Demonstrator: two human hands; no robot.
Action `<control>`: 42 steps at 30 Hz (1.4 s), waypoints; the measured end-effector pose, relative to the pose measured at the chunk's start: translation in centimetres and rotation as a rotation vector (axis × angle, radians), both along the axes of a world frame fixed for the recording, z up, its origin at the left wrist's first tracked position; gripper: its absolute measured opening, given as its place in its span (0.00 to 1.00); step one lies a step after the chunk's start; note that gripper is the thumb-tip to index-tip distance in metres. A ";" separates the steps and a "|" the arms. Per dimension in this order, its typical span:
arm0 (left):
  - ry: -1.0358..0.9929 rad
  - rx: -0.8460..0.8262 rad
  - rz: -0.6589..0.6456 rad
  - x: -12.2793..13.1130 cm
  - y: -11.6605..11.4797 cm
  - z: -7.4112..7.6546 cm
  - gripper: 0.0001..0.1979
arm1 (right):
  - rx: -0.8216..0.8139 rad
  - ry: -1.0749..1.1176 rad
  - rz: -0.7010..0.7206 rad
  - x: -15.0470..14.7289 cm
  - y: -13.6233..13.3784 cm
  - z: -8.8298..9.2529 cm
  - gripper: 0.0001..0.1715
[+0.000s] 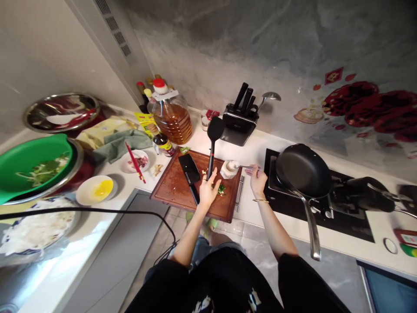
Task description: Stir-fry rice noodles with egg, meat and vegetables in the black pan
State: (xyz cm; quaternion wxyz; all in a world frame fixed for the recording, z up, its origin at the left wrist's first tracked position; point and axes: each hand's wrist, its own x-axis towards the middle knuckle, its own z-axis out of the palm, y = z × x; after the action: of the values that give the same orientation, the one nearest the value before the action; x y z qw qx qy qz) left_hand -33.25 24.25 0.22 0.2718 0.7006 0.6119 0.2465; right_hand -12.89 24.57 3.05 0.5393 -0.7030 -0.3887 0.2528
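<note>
Spatula (215, 129) slants over the cutting board (172, 182), head toward the far wall, its handle clasped in the left hand (207, 191). To its right, the right hand (257, 180) pinches a spoon (246, 167) whose tip is at the mouth of a white jar (228, 173). A cleaver (189, 171) lies just left of the left hand, chopped greens (221, 189) just right. Farther out stand a knife block (238, 126), an oil jug (174, 124) at far left and, right, a frying pan (302, 171).
</note>
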 end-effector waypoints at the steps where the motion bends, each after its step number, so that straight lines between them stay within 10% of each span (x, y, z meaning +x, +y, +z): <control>1: -0.036 0.017 -0.001 -0.3 -0.3 0.2 0.26 | -0.004 -0.029 0.012 -0.2 -0.1 0.2 0.28; 14: -0.240 0.054 -0.086 -5.2 -2.7 2.8 0.27 | 0.143 0.355 -0.182 -0.8 -0.3 0.5 0.19; 20: -0.233 -0.031 -0.333 -5.9 -3.1 6.2 0.27 | 0.281 0.272 -0.262 1.5 -4.2 5.4 0.17; 27: -0.191 0.031 -0.684 3.5 -3.6 10.0 0.26 | 0.215 -0.078 -0.428 13.2 -10.3 10.8 0.14; 42: 0.149 0.000 -0.690 19.4 -9.4 8.1 0.26 | -0.082 -0.170 -0.373 28.9 -12.5 7.7 0.09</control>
State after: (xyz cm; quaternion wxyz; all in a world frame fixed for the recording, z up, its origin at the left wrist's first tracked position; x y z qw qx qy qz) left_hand -13.83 14.83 8.28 0.2937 0.8823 0.3571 0.0883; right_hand 16.01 12.07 10.77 0.5129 -0.8030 -0.2851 0.1038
